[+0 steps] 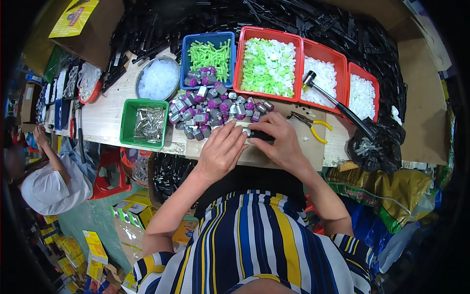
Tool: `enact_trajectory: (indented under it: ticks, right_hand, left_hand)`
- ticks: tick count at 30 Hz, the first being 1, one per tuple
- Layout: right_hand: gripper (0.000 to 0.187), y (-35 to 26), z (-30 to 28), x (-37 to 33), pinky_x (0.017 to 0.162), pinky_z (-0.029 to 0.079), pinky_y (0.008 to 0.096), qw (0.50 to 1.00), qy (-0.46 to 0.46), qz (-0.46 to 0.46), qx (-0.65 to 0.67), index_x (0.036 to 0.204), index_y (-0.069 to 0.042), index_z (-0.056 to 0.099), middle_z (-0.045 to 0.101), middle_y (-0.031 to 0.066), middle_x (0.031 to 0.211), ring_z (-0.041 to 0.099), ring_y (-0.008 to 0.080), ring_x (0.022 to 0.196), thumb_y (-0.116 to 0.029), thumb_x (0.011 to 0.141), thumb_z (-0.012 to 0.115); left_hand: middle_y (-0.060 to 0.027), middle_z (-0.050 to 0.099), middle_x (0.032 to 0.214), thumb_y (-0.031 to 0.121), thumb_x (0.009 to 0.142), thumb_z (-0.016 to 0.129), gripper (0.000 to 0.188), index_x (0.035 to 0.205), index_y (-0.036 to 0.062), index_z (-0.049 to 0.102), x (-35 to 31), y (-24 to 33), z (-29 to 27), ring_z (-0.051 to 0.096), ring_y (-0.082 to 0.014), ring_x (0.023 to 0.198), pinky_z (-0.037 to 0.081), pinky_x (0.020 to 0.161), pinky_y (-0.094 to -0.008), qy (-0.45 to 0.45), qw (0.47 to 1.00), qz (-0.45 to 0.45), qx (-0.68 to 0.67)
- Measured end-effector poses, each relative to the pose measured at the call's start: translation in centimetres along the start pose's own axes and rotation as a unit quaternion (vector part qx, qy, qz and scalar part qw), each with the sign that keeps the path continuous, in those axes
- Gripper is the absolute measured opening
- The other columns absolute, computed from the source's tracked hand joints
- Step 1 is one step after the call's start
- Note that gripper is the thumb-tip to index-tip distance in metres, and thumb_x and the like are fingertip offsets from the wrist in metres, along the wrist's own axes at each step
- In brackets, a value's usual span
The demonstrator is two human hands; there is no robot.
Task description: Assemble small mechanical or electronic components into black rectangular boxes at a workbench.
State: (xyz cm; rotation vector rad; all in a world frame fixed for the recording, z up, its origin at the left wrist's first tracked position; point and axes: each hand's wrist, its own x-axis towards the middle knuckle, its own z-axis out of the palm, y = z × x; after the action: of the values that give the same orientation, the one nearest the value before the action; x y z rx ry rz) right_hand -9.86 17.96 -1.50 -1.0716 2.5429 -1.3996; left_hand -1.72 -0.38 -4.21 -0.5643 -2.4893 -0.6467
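Near the front edge of the bench, my two hands meet over a small black plastic part [264,135] with a pale piece at its left end. My right hand [285,142] grips this part between thumb and fingers. My left hand [221,151] is closed, fingers pressed together against the pale end; what lies under them is hidden. Just beyond is a heap of grey blocks with purple ends [215,104], probably small motors. To the right of my right hand lie pliers with yellow handles [318,131].
Behind stand a blue bin of green pieces [233,59] and red bins [268,96] of white and green pieces. A hammer [333,99] leans across them. At left are a green bin of metal pins [125,122] and a round bowl [157,78]. Another person [56,183] sits far left.
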Motion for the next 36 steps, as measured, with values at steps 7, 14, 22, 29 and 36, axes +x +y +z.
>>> enact_trajectory:
  ticks: [7, 14, 22, 29, 36]
  right_hand:
    - [0.02, -0.5, -1.4, 0.1, 0.068, 0.047, 0.0377, 0.993, -0.007, -0.075, -0.088, 0.092, -0.003, 0.07, 0.06, 0.0098, 0.086, 0.06, 0.0267, 0.081, -0.007, 0.073, 0.075]
    - [0.009, 1.9, -5.4, 6.4, 0.064, 0.047, 0.0392, 0.973, 0.063, -0.078, -0.209, 0.087, -0.002, 0.069, 0.061, 0.0098, 0.083, 0.062, 0.0269, 0.075, -0.005, 0.079, 0.071]
    - [0.007, 3.0, -3.7, 9.9, 0.079, 0.043, 0.0422, 0.914, -0.012, -0.037, -0.404, 0.085, -0.004, 0.069, 0.061, 0.009, 0.089, 0.058, 0.0268, 0.096, -0.009, 0.081, 0.067]
    - [0.007, 4.0, -4.1, 10.1, 0.075, 0.043, 0.044, 0.899, 0.007, -0.048, -0.435, 0.076, -0.004, 0.066, 0.061, 0.0098, 0.084, 0.058, 0.0289, 0.089, -0.01, 0.079, 0.064]
    - [0.007, 3.9, -4.2, 11.0, 0.068, 0.045, 0.0434, 0.913, 0.031, -0.061, -0.403, 0.078, -0.001, 0.069, 0.063, 0.0121, 0.079, 0.062, 0.0307, 0.078, -0.008, 0.077, 0.067]
  left_hand:
    - [-0.0157, 0.062, 0.112, 0.009, 0.082, 0.071, 0.03, 0.108, -0.0044, 0.064, 0.5, 0.5, -0.2, 0.059, -0.0332, 0.11, 0.047, 0.09, -0.0425, -0.022, 0.999, -0.001, 0.024]
    - [-0.0155, 0.062, 0.108, 0.008, 0.078, 0.075, 0.032, 0.106, -0.0043, 0.064, 0.6, 1.0, -0.4, 0.059, -0.0334, 0.105, 0.048, 0.086, -0.0427, -0.002, 0.998, -0.054, -0.038]
    - [-0.0152, 0.065, 0.105, 0.003, 0.074, 0.078, 0.028, 0.099, -0.0027, 0.068, -0.3, 0.0, -4.0, 0.062, -0.034, 0.099, 0.05, 0.085, -0.0427, 0.085, 0.989, -0.116, -0.038]
    - [-0.0136, 0.065, 0.088, 0.0, 0.078, 0.071, 0.013, 0.09, -0.0028, 0.07, -1.9, -5.5, -9.8, 0.06, -0.0308, 0.086, 0.049, 0.076, -0.0393, 0.124, 0.957, -0.238, 0.105]
    - [-0.0137, 0.066, 0.087, 0.005, 0.075, 0.072, 0.013, 0.087, -0.0006, 0.071, -2.7, -10.2, -11.0, 0.058, -0.0335, 0.086, 0.048, 0.078, -0.0418, -0.001, 0.935, -0.306, 0.179]
